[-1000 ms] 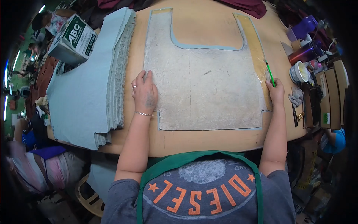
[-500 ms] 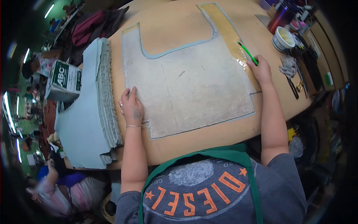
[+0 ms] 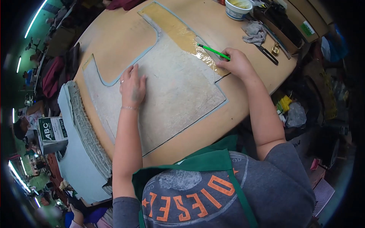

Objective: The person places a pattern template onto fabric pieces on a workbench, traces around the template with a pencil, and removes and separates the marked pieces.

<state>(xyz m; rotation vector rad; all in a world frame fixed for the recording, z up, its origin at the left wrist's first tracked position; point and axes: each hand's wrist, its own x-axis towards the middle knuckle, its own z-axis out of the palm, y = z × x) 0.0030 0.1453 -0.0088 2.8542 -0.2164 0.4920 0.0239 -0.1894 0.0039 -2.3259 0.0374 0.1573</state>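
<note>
A large worn template point(image 3: 178, 83), grey-white with a yellow taped strip along one arm, lies flat on a layer of light blue material point(image 3: 227, 102) that shows as a thin border around its edges. My left hand point(image 3: 132, 86) rests open on the template, just below its curved cut-out, fingers stretched forward. At the template's right side, my right hand point(image 3: 237, 64) is closed on a slim green pen point(image 3: 213, 51). The pen points up and left over the shiny taped strip. Part of it is hidden by my fingers.
Left of the template is a thick stack of light blue sheets point(image 3: 72, 163), with an ABC box point(image 3: 52, 133) on it. A white tub point(image 3: 238, 9), crumpled cloth point(image 3: 254, 32), a black-handled tool point(image 3: 268, 55) and cardboard boxes point(image 3: 298, 17) line the right side of the table.
My left hand has moved from the template's left edge to near the cut-out. My right hand still holds the pen by the taped strip. The view has turned, so the template appears rotated.
</note>
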